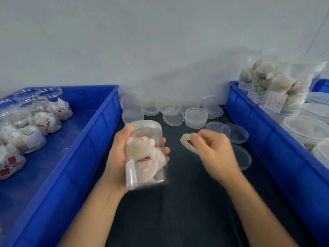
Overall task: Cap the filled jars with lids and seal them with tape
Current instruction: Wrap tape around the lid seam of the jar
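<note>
My left hand (118,154) grips a clear plastic jar (146,155) filled with white tea bags, tilted back toward me above the dark mat; a clear lid sits on its top. My right hand (216,152) pinches a pale roll of tape (186,142) just to the right of the jar, not touching it. Several loose clear lids (173,114) lie on the mat behind both hands, and more lids (235,132) lie beside my right hand.
A blue bin (85,132) on the left holds several filled jars (26,138) lying on their sides. A second blue bin (263,139) on the right holds stacked filled jars (283,88). A white wall stands behind. The dark mat (178,211) runs between the bins.
</note>
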Motion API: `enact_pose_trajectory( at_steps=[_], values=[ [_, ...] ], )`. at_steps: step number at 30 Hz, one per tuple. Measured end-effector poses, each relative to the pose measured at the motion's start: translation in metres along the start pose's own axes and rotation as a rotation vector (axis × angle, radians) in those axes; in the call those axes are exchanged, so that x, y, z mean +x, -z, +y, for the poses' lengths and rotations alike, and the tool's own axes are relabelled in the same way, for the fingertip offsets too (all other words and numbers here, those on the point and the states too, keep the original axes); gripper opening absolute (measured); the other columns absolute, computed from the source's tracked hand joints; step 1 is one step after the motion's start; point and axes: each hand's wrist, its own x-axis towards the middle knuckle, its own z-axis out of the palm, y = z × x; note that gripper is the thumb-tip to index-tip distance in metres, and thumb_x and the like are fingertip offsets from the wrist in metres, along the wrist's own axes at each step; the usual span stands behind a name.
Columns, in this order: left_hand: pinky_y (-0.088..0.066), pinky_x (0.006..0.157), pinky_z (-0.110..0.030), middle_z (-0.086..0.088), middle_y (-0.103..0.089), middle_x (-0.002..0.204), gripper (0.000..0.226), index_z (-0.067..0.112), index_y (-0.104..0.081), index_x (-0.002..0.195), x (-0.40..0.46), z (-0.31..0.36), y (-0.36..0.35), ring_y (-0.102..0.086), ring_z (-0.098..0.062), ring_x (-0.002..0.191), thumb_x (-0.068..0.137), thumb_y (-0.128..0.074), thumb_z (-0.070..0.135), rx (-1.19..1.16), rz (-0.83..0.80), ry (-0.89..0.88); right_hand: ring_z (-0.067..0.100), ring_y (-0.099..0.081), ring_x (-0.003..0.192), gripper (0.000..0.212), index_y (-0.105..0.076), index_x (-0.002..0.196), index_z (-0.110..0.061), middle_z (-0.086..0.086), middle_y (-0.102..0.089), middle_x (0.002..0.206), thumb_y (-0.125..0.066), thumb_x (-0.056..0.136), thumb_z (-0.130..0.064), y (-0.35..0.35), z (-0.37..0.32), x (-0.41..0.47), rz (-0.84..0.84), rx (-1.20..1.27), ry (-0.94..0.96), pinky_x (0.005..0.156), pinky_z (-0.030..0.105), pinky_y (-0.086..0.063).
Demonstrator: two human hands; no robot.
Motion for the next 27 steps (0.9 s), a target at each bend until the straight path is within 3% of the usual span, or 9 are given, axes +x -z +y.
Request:
enact_pose_trajectory(
  at_steps=[3,6,9,11,15,19,22,25,27],
  values=[
    [-0.064,0.081,-0.048,-0.029,-0.073,0.124,0.106,-0.001,-0.075,0.125,-0.002,-0.003,-0.008,-0.076,-0.041,0.103,0.048,-0.098,0.068,0.133,-0.048,0.031,0.022,-0.045,0.056,0.050,-0.039,0.069,-0.015,-0.004,-0.046,0.055,-0.053,0.100,-0.052,-0.016,0.007,-0.008,-0.056,-0.403,0.232,0.056,0.039,-0.042],
    [-0.063,0.073,-0.046,-0.025,-0.075,0.116,0.109,0.003,-0.063,0.132,0.001,-0.008,-0.009,-0.074,-0.038,0.093,0.050,-0.097,0.066,0.305,-0.006,-0.065,0.016,-0.050,0.065,0.044,-0.037,0.072,-0.024,-0.008,-0.051,0.067,-0.039,0.107,-0.051,-0.024,0.009,-0.009,-0.146,-0.494,0.288,0.060,0.040,-0.042],
    [-0.063,0.072,-0.039,-0.002,-0.077,0.097,0.079,0.019,-0.059,0.121,0.005,-0.012,-0.008,-0.075,-0.026,0.087,0.058,-0.088,0.056,0.490,0.062,-0.204,0.012,-0.054,0.079,0.038,-0.042,0.074,-0.030,-0.012,-0.055,0.080,-0.032,0.106,-0.049,-0.026,0.013,-0.009,-0.320,-0.343,0.259,0.070,0.034,-0.043],
    [-0.063,0.072,-0.034,0.005,-0.077,0.092,0.074,0.022,-0.059,0.121,0.007,-0.014,-0.008,-0.076,-0.019,0.084,0.061,-0.084,0.056,0.527,0.056,-0.225,0.012,-0.055,0.081,0.036,-0.052,0.076,-0.024,-0.008,-0.056,0.082,-0.040,0.108,-0.033,-0.027,0.017,-0.008,-0.380,-0.266,0.233,0.074,0.034,-0.044],
    [-0.061,0.071,-0.029,0.009,-0.076,0.089,0.072,0.021,-0.058,0.119,0.008,-0.016,-0.010,-0.074,-0.013,0.081,0.062,-0.084,0.056,0.525,0.070,-0.265,0.006,-0.058,0.087,0.021,-0.076,0.096,-0.019,-0.008,-0.061,0.093,-0.056,0.101,-0.013,-0.027,0.012,-0.006,-0.262,-0.304,0.164,0.077,0.020,-0.045],
    [-0.063,0.072,-0.034,0.003,-0.077,0.095,0.069,0.018,-0.058,0.117,0.009,-0.018,-0.013,-0.077,-0.021,0.087,0.068,-0.080,0.062,0.529,0.116,-0.311,0.005,-0.065,0.110,0.032,-0.068,0.129,-0.033,-0.013,-0.071,0.115,-0.052,0.103,-0.039,-0.026,-0.007,-0.012,-0.070,0.075,0.091,0.099,0.036,-0.053],
    [-0.064,0.080,-0.048,-0.014,-0.073,0.106,0.070,0.012,-0.056,0.121,0.007,-0.021,-0.018,-0.075,-0.035,0.093,0.082,-0.067,0.069,0.461,0.131,-0.317,0.013,-0.067,0.120,0.054,-0.053,0.143,-0.048,-0.014,-0.070,0.123,-0.045,0.094,-0.069,-0.033,-0.019,-0.021,-0.234,0.365,0.030,0.104,0.045,-0.053],
    [-0.060,0.070,-0.029,-0.003,-0.071,0.092,0.060,0.004,-0.055,0.119,0.005,-0.029,-0.026,-0.071,-0.018,0.082,0.096,-0.054,0.059,0.436,0.173,-0.391,0.005,-0.071,0.110,0.064,-0.042,0.147,-0.046,-0.017,-0.073,0.115,-0.053,0.088,-0.068,-0.049,-0.025,-0.032,-0.273,0.412,0.041,0.090,0.026,-0.059],
    [-0.057,0.068,-0.023,0.005,-0.070,0.086,0.053,0.010,-0.057,0.113,0.004,-0.034,-0.029,-0.069,-0.012,0.079,0.094,-0.054,0.059,0.470,0.215,-0.458,0.004,-0.072,0.104,0.057,-0.042,0.144,-0.040,-0.018,-0.073,0.110,-0.058,0.092,-0.057,-0.056,-0.024,-0.035,-0.208,0.410,0.068,0.083,0.017,-0.056]
  ],
)
